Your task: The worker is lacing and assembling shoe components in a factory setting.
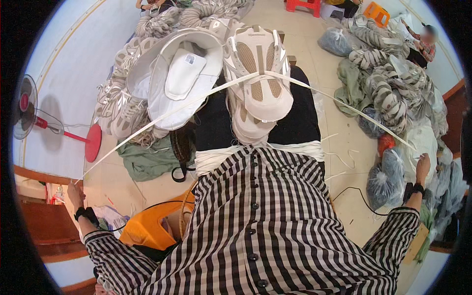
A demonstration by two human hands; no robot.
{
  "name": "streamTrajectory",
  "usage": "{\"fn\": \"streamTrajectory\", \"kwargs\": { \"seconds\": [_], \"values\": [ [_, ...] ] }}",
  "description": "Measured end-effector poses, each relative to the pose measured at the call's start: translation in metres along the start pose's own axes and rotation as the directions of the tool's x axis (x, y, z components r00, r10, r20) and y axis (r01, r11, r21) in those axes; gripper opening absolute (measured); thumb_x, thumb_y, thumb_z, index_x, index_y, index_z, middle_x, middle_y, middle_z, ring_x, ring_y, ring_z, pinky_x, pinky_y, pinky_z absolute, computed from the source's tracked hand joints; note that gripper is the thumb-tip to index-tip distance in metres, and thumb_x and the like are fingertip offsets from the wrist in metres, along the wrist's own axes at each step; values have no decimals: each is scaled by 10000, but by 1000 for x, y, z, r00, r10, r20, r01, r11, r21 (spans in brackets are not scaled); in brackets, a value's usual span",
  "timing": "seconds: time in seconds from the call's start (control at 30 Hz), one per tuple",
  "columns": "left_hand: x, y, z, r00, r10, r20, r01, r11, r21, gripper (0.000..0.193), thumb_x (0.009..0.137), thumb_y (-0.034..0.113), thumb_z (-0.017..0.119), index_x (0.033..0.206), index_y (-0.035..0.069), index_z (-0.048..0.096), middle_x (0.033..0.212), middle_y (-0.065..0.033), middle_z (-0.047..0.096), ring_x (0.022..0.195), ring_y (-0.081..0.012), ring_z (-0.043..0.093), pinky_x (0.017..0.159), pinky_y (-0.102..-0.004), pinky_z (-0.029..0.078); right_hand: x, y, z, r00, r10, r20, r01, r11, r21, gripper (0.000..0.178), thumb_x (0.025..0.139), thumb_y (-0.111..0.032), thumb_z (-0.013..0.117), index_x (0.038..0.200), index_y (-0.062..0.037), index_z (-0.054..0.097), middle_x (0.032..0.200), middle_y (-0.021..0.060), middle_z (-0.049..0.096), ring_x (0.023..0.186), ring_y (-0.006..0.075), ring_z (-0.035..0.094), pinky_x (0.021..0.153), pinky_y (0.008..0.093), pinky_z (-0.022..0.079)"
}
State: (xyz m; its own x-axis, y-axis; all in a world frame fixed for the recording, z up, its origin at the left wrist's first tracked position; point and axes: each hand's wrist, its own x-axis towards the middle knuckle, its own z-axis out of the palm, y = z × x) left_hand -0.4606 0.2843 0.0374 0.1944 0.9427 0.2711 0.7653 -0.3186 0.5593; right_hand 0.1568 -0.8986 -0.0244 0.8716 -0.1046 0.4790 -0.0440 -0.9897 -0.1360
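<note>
The lace point(276, 74) reads cream to me from over here, the shoe point(263, 91) off-white with tan mesh point(247, 60) — and I get a black-and-pale check on the shirt point(253, 216), green cloth point(147, 161), red fan base point(93, 142).

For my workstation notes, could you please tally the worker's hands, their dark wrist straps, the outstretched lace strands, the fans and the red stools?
Hands: 2, left hand and right hand
Dark wrist straps: 2, left strap and right strap
Outstretched lace strands: 2, left strand and right strand
Fan: 1
Red stool: 1
Total: 8
</note>
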Motion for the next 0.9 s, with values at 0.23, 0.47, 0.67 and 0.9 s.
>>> {"fn": "streamTrajectory", "kwargs": {
  "seconds": [0.23,0.47,0.67,0.9],
  "values": [
    [13,-61,-56,999,33,1,-33,971,236,229,877,165,428,765,-18,508,585,-167,545,455,-272,599,384,-357,473,-20,11,-25,992,117,-45,-123,982,-144,315,746,-54,492,1054,-37,553,960,219,617,902,403,574,764,447,448],
    [-14,-68,-85,969,142,-204,15,787,617,270,844,161,425,772,-33,599,744,-210,632,657,-296,660,610,-425,533,-31,46,-31,990,86,-110,-108,970,-219,291,787,-108,502,1047,14,549,963,240,609,903,413,568,771,456,442],
    [-25,-56,-99,995,23,-94,74,442,894,157,771,157,597,782,29,687,895,-146,657,842,-278,642,708,-370,529,-52,92,-37,955,213,-205,-274,898,-345,288,809,-165,500,1053,-43,592,961,231,623,874,406,590,746,476,447],
    [-56,-40,-118,999,17,47,-50,171,984,171,764,195,649,763,38,714,846,-163,677,816,-300,654,717,-386,522,-67,134,-39,894,408,-185,-435,889,-145,342,763,-185,513,1050,-41,631,885,203,656,794,391,615,706,470,463]
  ]
}}
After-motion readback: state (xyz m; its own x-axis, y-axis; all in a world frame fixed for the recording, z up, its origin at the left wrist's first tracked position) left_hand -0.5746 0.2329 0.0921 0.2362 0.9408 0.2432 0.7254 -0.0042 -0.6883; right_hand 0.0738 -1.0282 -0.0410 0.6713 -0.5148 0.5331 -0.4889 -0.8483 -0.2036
